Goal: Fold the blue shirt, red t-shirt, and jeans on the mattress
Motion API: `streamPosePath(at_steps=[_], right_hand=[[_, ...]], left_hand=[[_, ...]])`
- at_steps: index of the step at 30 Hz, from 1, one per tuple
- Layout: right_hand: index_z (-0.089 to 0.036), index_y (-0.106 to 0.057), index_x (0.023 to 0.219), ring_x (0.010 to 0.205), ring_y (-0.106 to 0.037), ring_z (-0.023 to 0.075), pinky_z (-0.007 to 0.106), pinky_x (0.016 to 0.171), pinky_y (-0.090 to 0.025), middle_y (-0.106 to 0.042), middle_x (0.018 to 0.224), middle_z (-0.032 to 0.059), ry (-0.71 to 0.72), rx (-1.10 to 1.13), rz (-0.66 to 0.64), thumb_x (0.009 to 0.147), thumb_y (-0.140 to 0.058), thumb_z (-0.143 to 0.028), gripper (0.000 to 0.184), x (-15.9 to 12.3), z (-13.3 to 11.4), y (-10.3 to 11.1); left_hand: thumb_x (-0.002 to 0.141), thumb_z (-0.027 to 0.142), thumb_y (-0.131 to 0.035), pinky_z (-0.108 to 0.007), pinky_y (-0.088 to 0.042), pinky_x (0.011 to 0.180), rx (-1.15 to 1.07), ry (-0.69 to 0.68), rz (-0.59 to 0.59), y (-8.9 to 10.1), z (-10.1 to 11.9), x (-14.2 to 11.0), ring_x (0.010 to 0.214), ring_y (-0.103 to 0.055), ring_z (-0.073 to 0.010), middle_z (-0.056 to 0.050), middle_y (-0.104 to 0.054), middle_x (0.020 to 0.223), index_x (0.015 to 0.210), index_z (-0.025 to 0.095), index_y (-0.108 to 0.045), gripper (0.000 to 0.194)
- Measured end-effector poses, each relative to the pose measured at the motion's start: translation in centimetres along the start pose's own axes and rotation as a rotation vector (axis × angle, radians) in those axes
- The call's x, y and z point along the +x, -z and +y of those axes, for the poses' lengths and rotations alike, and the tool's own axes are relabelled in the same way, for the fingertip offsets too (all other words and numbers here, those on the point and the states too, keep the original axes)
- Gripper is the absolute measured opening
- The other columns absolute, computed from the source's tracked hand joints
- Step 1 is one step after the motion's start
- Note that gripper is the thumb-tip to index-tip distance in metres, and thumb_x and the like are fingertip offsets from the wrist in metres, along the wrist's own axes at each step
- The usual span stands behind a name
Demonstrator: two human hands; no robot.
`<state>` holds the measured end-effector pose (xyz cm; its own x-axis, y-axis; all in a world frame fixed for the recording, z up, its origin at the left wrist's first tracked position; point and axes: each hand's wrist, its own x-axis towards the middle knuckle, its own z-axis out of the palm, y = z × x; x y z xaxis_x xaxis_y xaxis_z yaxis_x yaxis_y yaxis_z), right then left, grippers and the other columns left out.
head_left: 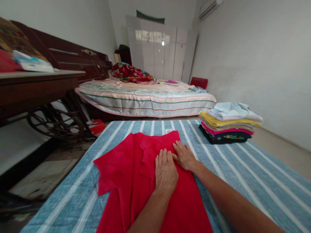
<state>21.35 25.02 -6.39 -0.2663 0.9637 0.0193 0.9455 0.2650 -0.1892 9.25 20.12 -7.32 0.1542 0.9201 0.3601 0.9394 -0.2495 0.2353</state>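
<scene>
Presses the left hand (166,171) palm down on the red shirt (116,168), with fingers nearly straight, lying close together and pointing toward the far edge of the striped cover (233,168). Lays the right hand (185,157) flat on the same shirt, just beside the left and slightly nearer the far edge, fingers a little spread and pinching nothing. Brings the right forearm in from the near right and the left one from the near edge.

Beneath both hands, the red shirt, spread from near the far edge of the cover down past the bottom of the view, left of the cover's middle. Toward the left edge, a short sleeve lying out flat; left of the left hand, a raised fold with what looks like the collar.

Just beyond the shirt, at the far edge, a small white label (169,131) with dark lettering. Near the far right corner, well apart from the shirt, a stack of folded clothes (228,129): pale, patterned cloth on top, then yellow, tan and grey, bright pink and black layers.

Past the far edge, a bed (150,100) with a pale striped spread and a bunched red floral blanket (132,73); behind, a glossy wardrobe (159,48). At left, a dark wooden table (36,85) bearing a white and blue packet (32,61), with a spoked wheel (55,119) below.
</scene>
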Motion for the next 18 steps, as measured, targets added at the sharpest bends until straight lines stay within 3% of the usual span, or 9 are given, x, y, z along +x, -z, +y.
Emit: streamPosePath(at_steps=[7, 13, 18], right_hand=[[-0.009, -0.039, 0.136, 0.135, -0.023, 0.0233, 0.043, 0.107, -0.019, -0.03, 0.145, 0.016, -0.081, 0.043, 0.133, 0.097, -0.024, -0.041, 0.053, 1.6, 1.0, -0.4], [-0.013, -0.045, 0.131, 0.134, -0.022, 0.0242, 0.046, 0.106, -0.017, -0.032, 0.144, 0.0125, -0.14, 0.049, 0.116, 0.095, -0.031, -0.046, 0.051, 4.6, 1.4, 0.4], [-0.015, -0.057, 0.115, 0.121, -0.042, 0.0212, 0.036, 0.1, -0.029, -0.052, 0.126, 0.0125, -0.3, 0.087, 0.219, 0.096, -0.033, -0.032, 0.035, 5.5, 1.3, 1.0]], left_hand=[[0.085, 0.025, -0.04, -0.048, -0.023, 0.108, 0.083, 0.096, -0.172, 0.7, 0.7, -0.1, 0.134, -0.029, -0.0314, -0.019, -0.04, 0.141, 0.131, 0.007, -0.046, 0.05], [0.086, 0.028, -0.038, -0.05, -0.023, 0.106, 0.083, 0.076, -0.158, 0.5, 0.5, -0.1, 0.133, -0.029, -0.0328, -0.021, -0.04, 0.14, 0.129, 0.007, -0.049, 0.049], [0.085, 0.029, -0.039, -0.049, -0.024, 0.106, 0.11, 0.068, -0.145, 0.3, 0.4, -0.1, 0.132, -0.031, -0.0322, -0.019, -0.041, 0.14, 0.128, 0.009, -0.05, 0.048]])
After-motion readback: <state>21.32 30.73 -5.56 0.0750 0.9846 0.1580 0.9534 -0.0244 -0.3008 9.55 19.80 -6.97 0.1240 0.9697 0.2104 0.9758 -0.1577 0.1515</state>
